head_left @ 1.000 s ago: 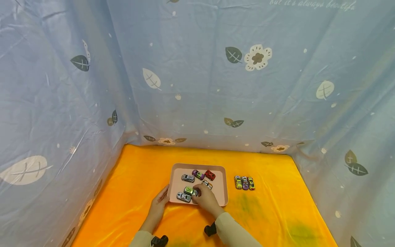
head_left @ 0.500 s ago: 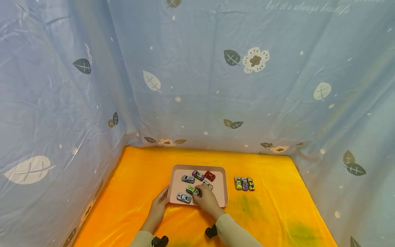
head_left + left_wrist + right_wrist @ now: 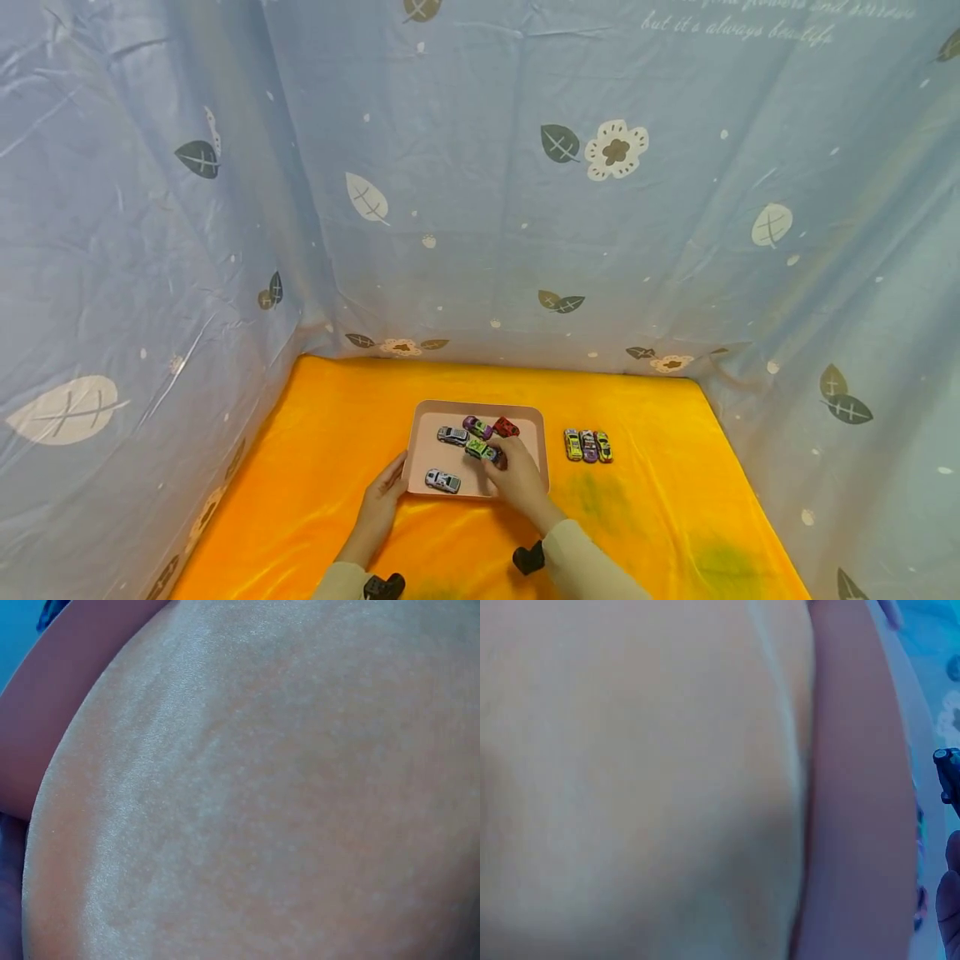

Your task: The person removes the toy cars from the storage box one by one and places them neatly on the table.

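In the head view my right hand (image 3: 517, 479) pinches a green patterned toy car (image 3: 477, 449) over the pink tray (image 3: 427, 457). My left hand (image 3: 379, 497) rests at the tray's left edge, fingers straight against the rim. Beyond the held car sit a silver toy car (image 3: 453, 436), a purple and green one (image 3: 477, 427) and a red one (image 3: 506, 427). A white toy car (image 3: 442, 480) stands alone near the tray's front wall. The right hand's fingers hide part of the tray beside the held car.
Three toy cars (image 3: 588, 446) stand side by side on the orange cloth (image 3: 645, 517), to the right of the tray. A pale blue patterned curtain (image 3: 450, 250) closes off the back and both sides.
My right hand has moved back and to the right with the green toy car, away from the white one. It now covers the place where another white car showed. My left hand has kept its place.
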The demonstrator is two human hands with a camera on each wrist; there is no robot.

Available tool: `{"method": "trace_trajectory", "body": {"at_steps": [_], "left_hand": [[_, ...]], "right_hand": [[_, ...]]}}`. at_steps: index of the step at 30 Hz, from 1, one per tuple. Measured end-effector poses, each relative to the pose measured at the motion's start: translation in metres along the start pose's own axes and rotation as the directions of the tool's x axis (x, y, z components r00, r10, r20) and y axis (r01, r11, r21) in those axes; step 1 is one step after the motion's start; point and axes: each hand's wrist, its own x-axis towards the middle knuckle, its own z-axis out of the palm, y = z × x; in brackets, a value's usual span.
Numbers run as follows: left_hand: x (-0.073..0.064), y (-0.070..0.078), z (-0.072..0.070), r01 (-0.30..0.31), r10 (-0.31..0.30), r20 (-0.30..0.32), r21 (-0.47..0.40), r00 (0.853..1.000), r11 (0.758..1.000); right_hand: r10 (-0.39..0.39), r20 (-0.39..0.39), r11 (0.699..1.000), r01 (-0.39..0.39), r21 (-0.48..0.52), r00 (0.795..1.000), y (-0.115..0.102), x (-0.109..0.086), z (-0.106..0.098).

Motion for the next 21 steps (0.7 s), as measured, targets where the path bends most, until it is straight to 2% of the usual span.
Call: {"method": "trace_trajectory", "body": {"at_steps": [6,10,16,21], "left_hand": [[-0.001,0.000,0.001,-0.018,0.018,-0.010,0.008,1.000,1.000],[-0.001,0.000,0.001,-0.011,0.011,-0.013,-0.010,1.000,1.000],[-0.001,-0.001,0.001,-0.020,0.020,-0.021,-0.006,1.000,1.000],[0.000,-0.001,0.001,-0.019,0.019,-0.021,-0.010,1.000,1.000]], "right_hand": [[0.029,-0.088,0.996,-0.022,0.090,0.996,0.016,0.004,-0.027],[0.098,-0.160,0.991,-0.082,0.104,0.982,0.029,0.005,-0.047],[0.257,-0.232,0.962,-0.226,0.153,0.938,0.052,0.001,-0.074],[0.399,-0.226,0.905,-0.342,0.254,0.888,0.073,-0.008,-0.098]]}}
